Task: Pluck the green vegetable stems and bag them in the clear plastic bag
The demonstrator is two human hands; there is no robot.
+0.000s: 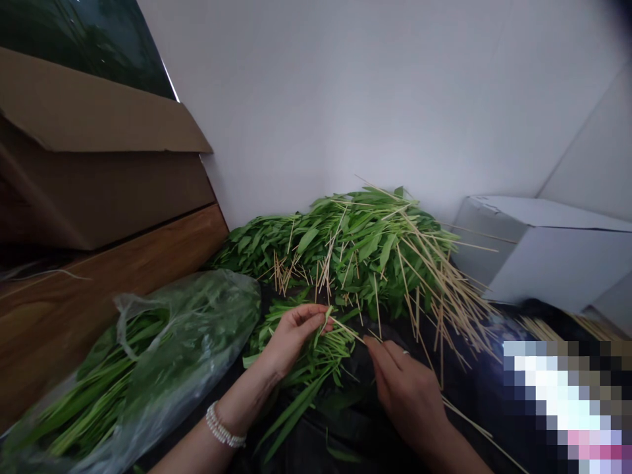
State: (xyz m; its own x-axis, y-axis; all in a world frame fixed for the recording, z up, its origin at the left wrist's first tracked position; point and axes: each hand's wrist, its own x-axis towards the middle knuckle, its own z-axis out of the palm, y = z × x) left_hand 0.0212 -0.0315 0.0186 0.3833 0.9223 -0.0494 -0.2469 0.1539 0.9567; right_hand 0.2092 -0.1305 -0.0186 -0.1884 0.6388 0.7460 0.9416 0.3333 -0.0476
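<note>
My left hand (301, 332) pinches a green leafy stem (328, 317) between thumb and fingers. A thin wooden skewer (351, 328) runs from that stem to my right hand (407, 382), whose fingers are closed on its other end. Below my hands lies a small heap of loose green stems and leaves (316, 368) on a black sheet (316, 447). Behind them rises a large pile of leafy greens (316, 230), with many skewers (444, 289) sticking out, mostly to the right.
At the left lies a clear plastic bag (197, 349) filled with long greens. A cardboard box (108, 178) sits on a wooden surface (162, 243) at the upper left. Right of the pile is a white box (567, 257). A pale wall (370, 99) closes off the back.
</note>
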